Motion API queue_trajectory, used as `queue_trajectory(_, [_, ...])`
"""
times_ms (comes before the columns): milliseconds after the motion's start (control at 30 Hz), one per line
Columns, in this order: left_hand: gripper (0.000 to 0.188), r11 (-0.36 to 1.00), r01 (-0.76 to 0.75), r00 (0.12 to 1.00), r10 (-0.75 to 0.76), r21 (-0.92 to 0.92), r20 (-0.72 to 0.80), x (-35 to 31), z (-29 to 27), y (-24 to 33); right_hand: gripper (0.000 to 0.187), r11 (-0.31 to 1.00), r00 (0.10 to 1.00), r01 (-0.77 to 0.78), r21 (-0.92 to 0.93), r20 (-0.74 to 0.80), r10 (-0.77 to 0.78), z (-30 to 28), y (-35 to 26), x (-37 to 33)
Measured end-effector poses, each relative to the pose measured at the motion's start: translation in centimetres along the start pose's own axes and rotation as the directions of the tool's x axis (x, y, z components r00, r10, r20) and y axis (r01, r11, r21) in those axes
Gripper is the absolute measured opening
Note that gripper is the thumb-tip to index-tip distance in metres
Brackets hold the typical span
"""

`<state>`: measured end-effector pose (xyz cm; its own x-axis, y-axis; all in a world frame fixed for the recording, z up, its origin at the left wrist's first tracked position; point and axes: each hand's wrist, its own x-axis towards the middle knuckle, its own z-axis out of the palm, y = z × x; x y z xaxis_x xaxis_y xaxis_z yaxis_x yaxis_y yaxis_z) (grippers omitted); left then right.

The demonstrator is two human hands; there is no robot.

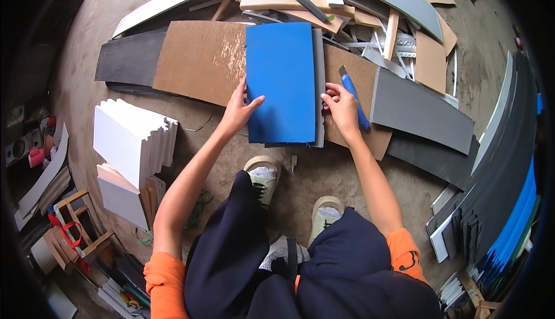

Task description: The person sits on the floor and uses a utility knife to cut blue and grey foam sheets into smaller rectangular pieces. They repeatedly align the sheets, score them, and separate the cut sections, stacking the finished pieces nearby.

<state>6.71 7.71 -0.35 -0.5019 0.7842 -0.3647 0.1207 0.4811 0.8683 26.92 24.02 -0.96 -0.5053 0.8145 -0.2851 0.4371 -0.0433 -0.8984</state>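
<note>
Evidently, a blue rectangular flat sheet (pixel 281 79) lies over a dark-grey rectangular sheet (pixel 318 59). At the blue sheet's left edge, the left hand (pixel 238 110) has its thumb spread onto the face, fingers against the edge; grip beneath cannot be told. Right of the blue sheet, the right hand (pixel 345 110) has its fingers curled together at the grey margin; pinching is unconfirmed. Beside that hand shows a blue-handled utility knife (pixel 350 86).

I can read no lettering, only an unclear dark curved mark (pixel 413 260) on my orange right sleeve (pixel 399 243), below and right of the blue sheet (pixel 281 82).
</note>
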Motion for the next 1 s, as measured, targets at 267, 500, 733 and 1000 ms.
queue_trajectory(267, [0.09, 0.949, -0.176, 0.984, 0.175, 0.262, 0.027, 0.5, 0.9, 0.7, 0.031, 0.995, 1.0, -0.029, 0.096, 0.009, 0.028, -0.3, 1.2, 0.6])
queue_trajectory(500, [0.09, 0.959, -0.1, 0.995, 0.101, 0.265, 0.009, 0.4, 1.0, 0.7, 0.029, 0.992, 0.999, -0.023, 0.128, 0.029, 0.019, -0.3, 1.2, 0.7])
queue_trajectory(733, [0.091, 0.958, -0.086, 0.996, 0.084, 0.274, 0.019, 0.6, 1.3, 0.7, 0.025, 0.988, 0.999, -0.023, 0.149, 0.034, 0.019, -0.4, 1.8, 0.9])
queue_trajectory(1000, [0.092, 0.952, -0.07, 0.997, 0.077, 0.299, -0.012, 0.1, 1.6, 0.5, 0.021, 0.99, 0.998, -0.03, 0.136, 0.053, 0.023, -0.4, 1.8, 1.1])
